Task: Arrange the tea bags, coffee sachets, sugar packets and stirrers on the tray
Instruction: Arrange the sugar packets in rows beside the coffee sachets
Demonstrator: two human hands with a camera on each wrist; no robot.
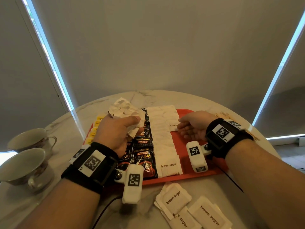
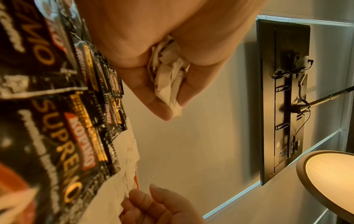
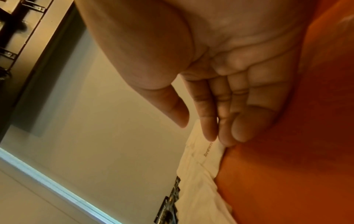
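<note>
A red tray point(image 1: 196, 176) on the marble table holds yellow tea bags point(image 1: 97, 124) at its left, black coffee sachets point(image 1: 143, 157) in the middle and two columns of white brown-sugar packets point(image 1: 165, 146). My left hand point(image 1: 118, 131) grips a crumpled bunch of sugar packets point(image 1: 127, 111) above the coffee sachets; in the left wrist view the bunch point(image 2: 168, 78) sits between thumb and fingers. My right hand point(image 1: 189, 128) lies flat on the tray, its straight fingers point(image 3: 224, 121) touching the lowest packet of the right column point(image 3: 208, 151). Wooden stirrers point(image 1: 224, 115) lie behind the right wrist.
Two empty teacups point(image 1: 24, 164) stand at the table's left edge. Several loose brown-sugar packets point(image 1: 189, 209) lie on the table in front of the tray. A dark cable point(image 1: 105, 210) runs off the near edge. Grey blinds hang behind the table.
</note>
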